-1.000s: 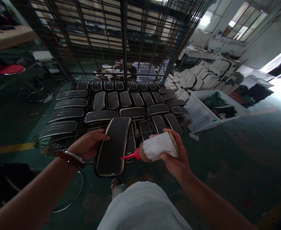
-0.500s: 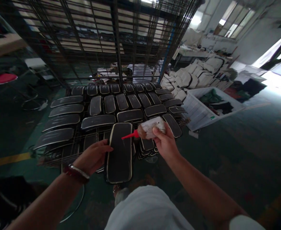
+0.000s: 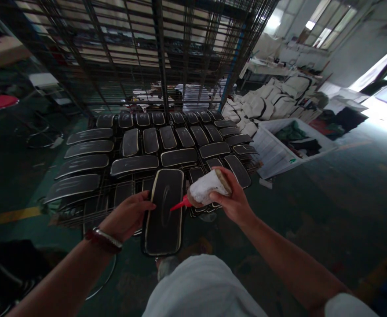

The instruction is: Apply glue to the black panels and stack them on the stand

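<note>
The person's left hand [image 3: 124,215] has its grip closed on the left edge of a dark panel [image 3: 160,233], held before the rows of similar panels [image 3: 134,165]. The right hand's [image 3: 236,204] grip is wrapped around a bottle [image 3: 204,189], its red nozzle [image 3: 180,204] angled down at the panel beside a pale looping streak [image 3: 164,204]. Dispensing seems underway; any further stroke calls for a steady panel and a controlled squeeze. Whether the tip touches is unclear.
</note>
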